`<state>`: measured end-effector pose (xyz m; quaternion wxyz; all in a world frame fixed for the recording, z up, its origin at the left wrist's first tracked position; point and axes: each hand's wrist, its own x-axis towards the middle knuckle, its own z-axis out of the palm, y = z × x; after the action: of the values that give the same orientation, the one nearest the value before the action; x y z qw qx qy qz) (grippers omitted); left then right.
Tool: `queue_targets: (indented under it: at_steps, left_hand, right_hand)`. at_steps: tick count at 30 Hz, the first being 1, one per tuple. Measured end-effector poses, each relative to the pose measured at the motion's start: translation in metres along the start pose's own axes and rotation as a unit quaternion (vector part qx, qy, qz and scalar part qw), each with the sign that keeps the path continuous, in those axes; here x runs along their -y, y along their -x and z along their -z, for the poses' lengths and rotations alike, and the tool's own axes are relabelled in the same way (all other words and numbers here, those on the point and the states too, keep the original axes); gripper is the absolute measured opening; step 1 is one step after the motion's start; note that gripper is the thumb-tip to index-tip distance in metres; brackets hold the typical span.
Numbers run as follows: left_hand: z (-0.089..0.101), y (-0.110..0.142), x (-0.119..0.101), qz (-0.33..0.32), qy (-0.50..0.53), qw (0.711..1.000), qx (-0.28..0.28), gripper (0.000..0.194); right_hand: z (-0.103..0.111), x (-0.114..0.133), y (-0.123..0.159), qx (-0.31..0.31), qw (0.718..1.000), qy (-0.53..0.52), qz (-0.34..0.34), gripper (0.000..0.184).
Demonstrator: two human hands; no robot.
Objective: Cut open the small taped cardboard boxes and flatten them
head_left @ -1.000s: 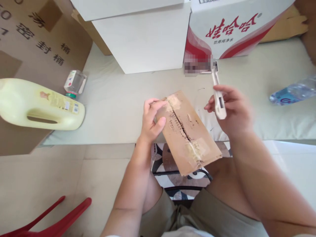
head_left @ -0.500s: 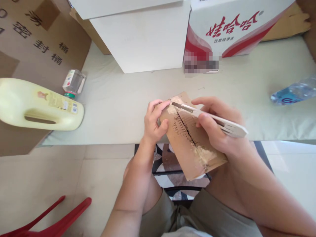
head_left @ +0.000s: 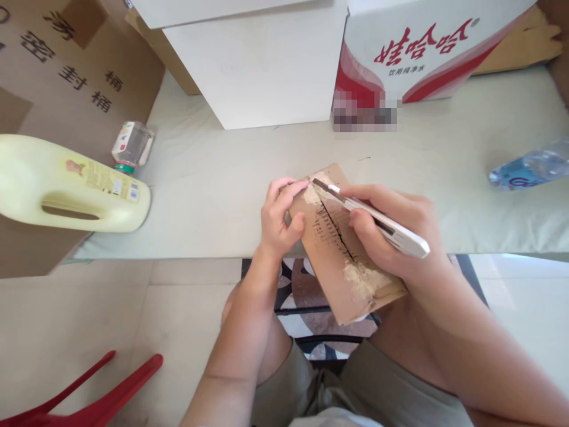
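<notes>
A small brown cardboard box (head_left: 329,282) lies slantwise over the near edge of the covered surface. Its top has a dark lengthwise slit, with scuffed, pale torn patches at both ends. My left hand (head_left: 281,214) grips the box's far left side, fingertips at the far corner and thumb along the side. Closed in my right hand (head_left: 391,228) is a white utility knife (head_left: 406,238), held like a pen. Its dark blade points to the far end of the slit, close to my left fingertips; whether the tip touches the cardboard I cannot tell.
Beyond stand a white box (head_left: 262,74) and a red-and-white carton (head_left: 427,50). At left are a large brown carton (head_left: 106,53), a pale yellow jug (head_left: 80,190) and a small clear bottle (head_left: 133,145). A plastic water bottle (head_left: 528,167) lies at right; a red chair part (head_left: 120,388) shows below.
The knife has rolled and tilted in my right hand, its rear end shifting left and a little lower. The blade still points at the slit's far end. My left hand keeps its grip.
</notes>
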<state>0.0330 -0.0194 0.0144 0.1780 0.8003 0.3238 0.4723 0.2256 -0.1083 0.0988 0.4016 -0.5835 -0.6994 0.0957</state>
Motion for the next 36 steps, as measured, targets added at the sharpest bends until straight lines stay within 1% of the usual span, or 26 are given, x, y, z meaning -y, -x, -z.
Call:
queue_targets:
  at_steps: [10,14,17,20,23,27,31,34,36]
  left_hand:
    - [-0.003,0.0,0.001,-0.01,0.019,0.999,-0.023,0.061]
    - [-0.004,0.0,0.001,-0.003,-0.001,1.0,-0.02,0.062]
    - [-0.004,0.0,0.001,-0.002,0.008,1.0,-0.024,0.061]
    - [-0.003,0.0,0.001,-0.005,0.019,0.999,-0.026,0.061]
    - [-0.002,0.0,0.001,-0.003,0.009,1.0,-0.02,0.063]
    - [-0.005,0.002,0.005,-0.005,0.0,1.0,-0.014,0.065]
    - [-0.009,0.004,0.008,-0.021,0.06,0.998,-0.028,0.06]
    - [-0.009,0.003,0.008,0.011,0.1,0.994,-0.031,0.061]
    - [-0.007,0.001,0.008,0.029,0.107,0.993,-0.031,0.056]
  right_hand:
    - [0.0,0.0,-0.001,0.022,1.0,0.007,0.019,0.018]
    - [0.0,0.0,-0.001,0.027,1.0,0.006,0.013,0.017]
    - [0.0,0.0,-0.002,0.041,0.999,0.006,0.007,0.018]
    - [0.0,0.0,-0.002,0.042,0.999,-0.003,0.011,0.018]
    - [0.003,0.001,0.0,0.041,0.999,-0.016,0.014,0.017]
    - [0.005,0.001,0.006,-0.001,0.999,-0.048,-0.001,0.018]
    - [0.004,0.0,0.011,-0.045,0.995,-0.091,0.008,0.02]
    - [0.003,0.0,0.013,-0.071,0.991,-0.107,0.042,0.02]
    - [0.002,0.001,0.014,-0.091,0.989,-0.104,0.057,0.021]
